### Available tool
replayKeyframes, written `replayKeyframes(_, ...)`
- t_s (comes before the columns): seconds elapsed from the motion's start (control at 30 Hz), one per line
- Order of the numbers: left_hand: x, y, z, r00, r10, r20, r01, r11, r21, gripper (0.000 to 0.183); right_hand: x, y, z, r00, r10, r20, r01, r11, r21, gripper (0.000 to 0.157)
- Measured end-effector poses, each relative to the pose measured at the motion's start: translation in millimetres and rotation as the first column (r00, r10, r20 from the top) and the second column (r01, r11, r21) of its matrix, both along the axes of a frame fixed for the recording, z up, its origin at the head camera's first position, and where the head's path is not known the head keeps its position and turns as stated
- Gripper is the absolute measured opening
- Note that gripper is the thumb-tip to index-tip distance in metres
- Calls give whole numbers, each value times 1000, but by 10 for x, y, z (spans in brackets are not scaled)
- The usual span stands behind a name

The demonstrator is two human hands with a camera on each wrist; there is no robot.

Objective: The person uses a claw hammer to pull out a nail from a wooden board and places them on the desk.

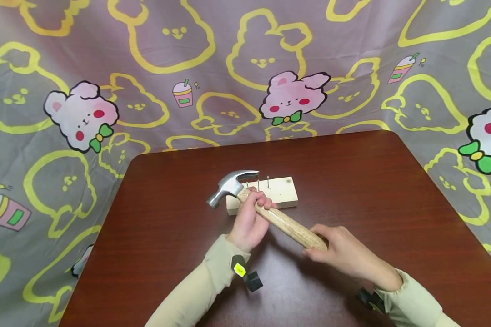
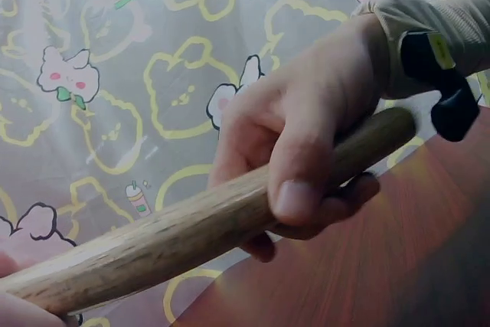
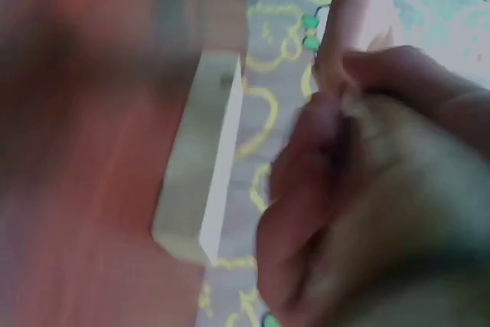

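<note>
A claw hammer (image 1: 284, 220) with a steel head (image 1: 230, 183) and a wooden handle is held above the table, its head up and to the left. My left hand (image 1: 251, 222) grips the handle just below the head. Near the handle's end, my right hand (image 1: 343, 247) holds it, with the thumb along the wood in the left wrist view. Behind the hammer lies a pale wooden block (image 1: 284, 193), partly hidden by the head and left hand. Nails (image 1: 268, 181) stand upright in its top. The right wrist view is blurred.
The block rests on a dark reddish-brown table (image 1: 364, 181) with rounded far corners. A patterned cloth (image 1: 221, 54) hangs behind the table and along its sides. Each wrist wears a dark strap with a small device (image 1: 245, 274).
</note>
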State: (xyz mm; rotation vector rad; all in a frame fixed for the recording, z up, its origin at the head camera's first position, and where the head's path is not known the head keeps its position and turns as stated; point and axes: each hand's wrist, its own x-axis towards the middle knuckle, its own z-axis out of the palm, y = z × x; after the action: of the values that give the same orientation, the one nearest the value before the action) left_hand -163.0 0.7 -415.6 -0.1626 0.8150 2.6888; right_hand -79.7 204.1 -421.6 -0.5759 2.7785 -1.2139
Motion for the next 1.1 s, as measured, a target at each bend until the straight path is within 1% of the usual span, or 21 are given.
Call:
replayKeyframes(0.07, 1, -20, -18, 1000, 23, 17, -23, 1000, 14, 22, -28, 22, 15, 997, -43, -66, 49, 994, 97, 19)
replayKeyframes(0.13, 2, -32, -36, 999, 38, 26, -38, 999, 22, 22, -43, 42, 23, 995, -62, -76, 73, 986, 148, 22)
replayKeyframes(0.33, -30, -28, -57, 997, 71, 0, -71, 997, 26, 22, -70, 52, -16, 989, -92, -119, 118, 967, 228, 27)
replayKeyframes(0.4, -52, -31, -63, 996, 93, -7, -93, 995, 21, 22, -78, 24, -43, 978, -101, -182, 145, 958, 249, 30)
replayKeyframes(0.43, -65, -36, -67, 994, 104, -9, -104, 994, 17, 22, -81, 8, -56, 964, -97, -246, 161, 954, 254, 33)
replayKeyframes(0.5, -89, -48, -65, 993, 121, -5, -121, 993, 9, 23, -78, -34, -71, 917, -94, -387, 186, 960, 209, 36)
replayKeyframes(0.53, -104, -57, -63, 992, 127, -1, -127, 992, 6, 23, -66, -62, -70, 885, -96, -456, 184, 971, 152, 36)
replayKeyframes(0.57, -122, -66, -59, 991, 135, 3, -135, 991, 5, 23, -50, -97, -66, 848, -100, -520, 165, 983, 81, 35)
replayKeyframes(0.6, -141, -77, -50, 989, 145, 5, -145, 989, 6, 23, -23, -138, -55, 823, -98, -560, 124, 992, 9, 34)
replayKeyframes(0.63, -159, -85, -40, 988, 155, 5, -155, 988, 12, 23, 15, -185, -44, 817, -91, -570, 68, 996, -61, 31)
replayKeyframes(0.67, -177, -94, -27, 986, 166, 5, -166, 986, 19, 23, 60, -241, -32, 834, -77, -546, 2, 991, -136, 28)
replayKeyframes(0.7, -195, -102, -10, 984, 179, 1, -179, 984, 26, 23, 108, -302, -26, 862, -54, -503, -62, 976, -210, 27)
replayKeyframes(0.77, -226, -116, 28, 978, 209, -13, -208, 977, 46, 22, 184, -434, -40, 934, 9, -356, -141, 927, -348, 28)
replayKeyframes(0.8, -235, -120, 51, 975, 220, -20, -219, 974, 55, 22, 212, -500, -57, 966, 36, -257, -143, 901, -409, 29)
replayKeyframes(0.83, -241, -123, 76, 973, 230, -26, -228, 972, 63, 21, 225, -563, -81, 985, 54, -161, -125, 874, -469, 28)
replayKeyframes(0.9, -248, -127, 126, 968, 247, -35, -244, 967, 74, 20, 214, -682, -132, 998, 57, 16, -37, 811, -584, 27)
replayKeyframes(0.93, -246, -127, 149, 966, 254, -38, -251, 965, 80, 20, 197, -737, -152, 992, 52, 111, 32, 767, -641, 28)
replayKeyframes(0.97, -246, -127, 169, 965, 259, -39, -255, 963, 83, 20, 178, -789, -163, 979, 42, 199, 110, 711, -694, 29)
replayKeyframes(1.0, -244, -129, 187, 964, 263, -39, -258, 962, 87, 20, 156, -835, -168, 961, 34, 274, 189, 644, -742, 30)
replayKeyframes(1.07, -239, -132, 214, 963, 268, -32, -264, 960, 96, 20, 105, -911, -161, 919, 23, 393, 337, 469, -816, 30)
replayKeyframes(1.1, -235, -131, 223, 963, 269, -26, -265, 959, 100, 20, 76, -940, -151, 899, 22, 438, 402, 360, -842, 28)
